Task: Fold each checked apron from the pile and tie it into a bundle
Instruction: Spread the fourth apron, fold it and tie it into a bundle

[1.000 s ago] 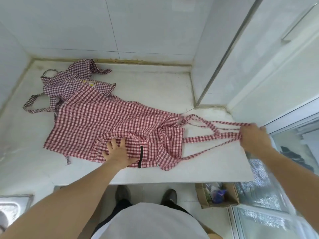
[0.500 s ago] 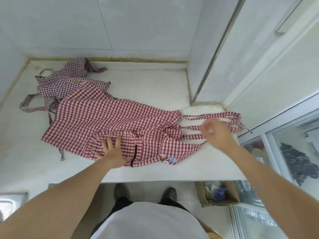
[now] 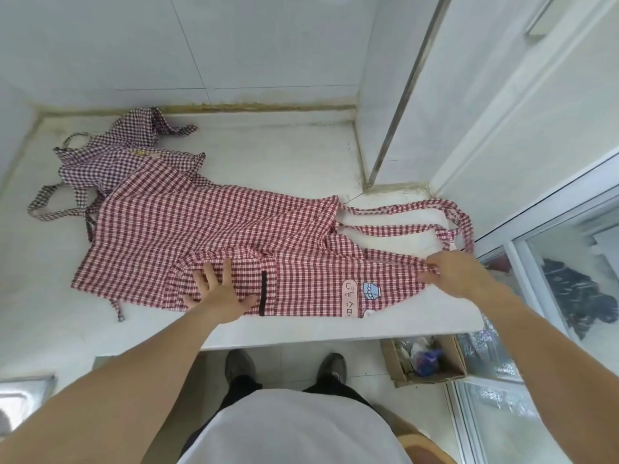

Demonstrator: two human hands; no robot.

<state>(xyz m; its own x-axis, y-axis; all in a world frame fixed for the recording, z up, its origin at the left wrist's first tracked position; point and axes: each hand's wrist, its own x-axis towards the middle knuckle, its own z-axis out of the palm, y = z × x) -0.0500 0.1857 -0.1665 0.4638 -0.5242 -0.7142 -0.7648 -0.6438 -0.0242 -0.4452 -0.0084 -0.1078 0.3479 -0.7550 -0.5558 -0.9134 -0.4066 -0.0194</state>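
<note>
Red checked apron [image 3: 214, 229] lies spread flat along the front half of the white bench [image 3: 284, 155], bib end toward the right edge, hem end toward the left. Left hand [image 3: 217, 293] lies flat on the apron's pocket area near the front edge, fingers straight and splayed, pressing the cloth down, gripping nothing. Right hand [image 3: 459, 272] sits at the apron's right end near the front right corner, fingers curled and pinching a fold of the bib cloth. Red checked straps [image 3: 412, 229] loop out from the bib toward the right edge, behind the right hand. A black strip and a pink label patch show on the cloth between the two hands. Darker checked apron [image 3: 110, 159] lies bunched at the back left of the bench, partly under the red one, its strap loops trailing left. Cardboard box [image 3: 425, 360] sits on the floor below the front right corner. Two shoes visible under the front edge.
</note>
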